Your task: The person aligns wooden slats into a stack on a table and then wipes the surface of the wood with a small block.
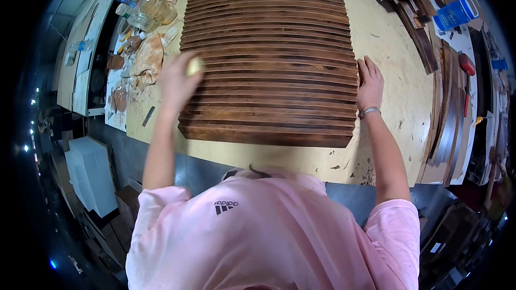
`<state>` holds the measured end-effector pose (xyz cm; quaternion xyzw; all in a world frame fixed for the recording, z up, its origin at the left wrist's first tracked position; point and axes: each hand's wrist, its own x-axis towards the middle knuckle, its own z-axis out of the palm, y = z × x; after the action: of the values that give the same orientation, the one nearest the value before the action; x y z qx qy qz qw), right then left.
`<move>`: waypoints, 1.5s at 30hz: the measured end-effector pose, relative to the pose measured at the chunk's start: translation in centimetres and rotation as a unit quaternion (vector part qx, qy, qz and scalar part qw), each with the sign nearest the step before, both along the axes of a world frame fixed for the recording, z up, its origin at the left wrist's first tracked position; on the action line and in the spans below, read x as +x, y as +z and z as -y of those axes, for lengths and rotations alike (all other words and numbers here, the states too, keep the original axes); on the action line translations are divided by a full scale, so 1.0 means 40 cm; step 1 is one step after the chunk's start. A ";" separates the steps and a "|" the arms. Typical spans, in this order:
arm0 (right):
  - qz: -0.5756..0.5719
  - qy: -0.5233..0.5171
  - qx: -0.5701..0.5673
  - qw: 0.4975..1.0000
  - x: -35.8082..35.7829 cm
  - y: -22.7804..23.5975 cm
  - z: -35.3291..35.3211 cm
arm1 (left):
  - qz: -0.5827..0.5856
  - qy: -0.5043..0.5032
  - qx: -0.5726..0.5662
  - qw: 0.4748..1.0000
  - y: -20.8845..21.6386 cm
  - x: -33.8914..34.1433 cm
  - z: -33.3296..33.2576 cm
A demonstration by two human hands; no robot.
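A dark brown slatted wooden panel (269, 70) lies on the pale yellow work board in front of me, its many slats running left to right. At its left edge, my left hand (176, 81) is closed around a small pale yellow pad (194, 66); motion blurs both, so the pad's exact kind is unclear. Against the panel's right edge rests my right hand (370, 85), fingers extended forward and holding nothing, a bracelet (370, 111) on its wrist.
Plastic bottles (142, 13) and stained cloths (149, 59) crowd the left side. Loose dark wood strips (398, 5) are piled at the far right, near a blue container (456, 14). More strips (450, 113) lie along the right edge, beside a red-handled tool (466, 64).
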<state>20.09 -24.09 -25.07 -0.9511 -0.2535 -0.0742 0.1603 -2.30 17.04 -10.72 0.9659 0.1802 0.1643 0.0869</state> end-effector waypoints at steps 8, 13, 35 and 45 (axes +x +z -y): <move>0.005 0.015 0.015 1.000 0.003 -0.004 -0.004 | 0.087 -0.332 -0.093 0.935 -0.108 0.370 0.621; -0.008 0.001 0.009 1.000 -0.002 0.007 0.000 | 0.010 -0.323 -0.050 0.945 -0.140 0.360 0.599; 0.033 0.011 0.006 0.999 0.011 -0.010 0.018 | -0.110 -0.431 0.095 0.890 0.383 0.132 0.396; -0.002 -0.003 0.019 1.000 -0.003 0.017 0.000 | -0.095 -0.725 0.101 0.674 0.534 0.133 0.601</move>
<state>19.99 -24.08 -24.38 -0.9489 -0.2486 -0.0780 0.1783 3.00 -6.98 10.63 0.8064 -0.5875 -0.0257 0.0627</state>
